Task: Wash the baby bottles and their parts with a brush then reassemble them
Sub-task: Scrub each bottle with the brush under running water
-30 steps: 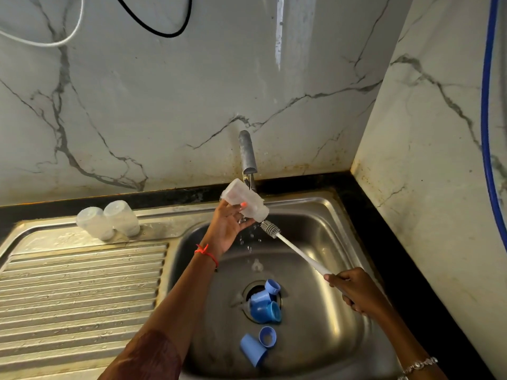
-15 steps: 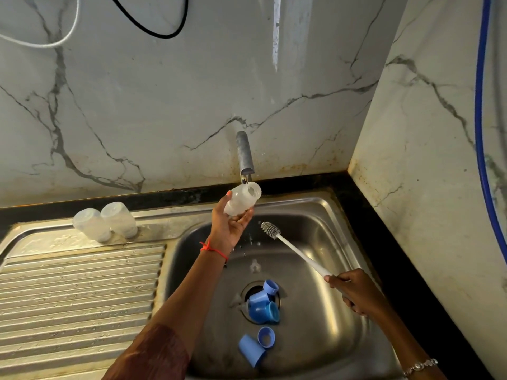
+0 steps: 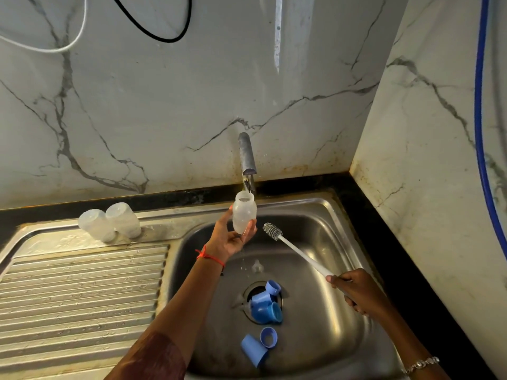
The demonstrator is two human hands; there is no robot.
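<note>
My left hand grips a clear baby bottle upright, its open mouth right under the tap, where a thin stream of water runs in. My right hand holds the white handle of a bottle brush; its grey bristle head hangs in the air just right of the bottle, apart from it. Two more clear bottles stand mouth down at the back of the draining board. Blue caps and rings lie over the drain, and a blue cap with a ring lies nearer me. A clear teat sits in the basin.
The steel sink has a ribbed draining board on its left. Marble walls close in behind and on the right. A blue hose runs down the right wall; a black and a white cable hang at the top left.
My left hand has turned the bottle from lying tilted with its mouth toward the brush to upright under the running tap. The brush has stayed just outside the bottle.
</note>
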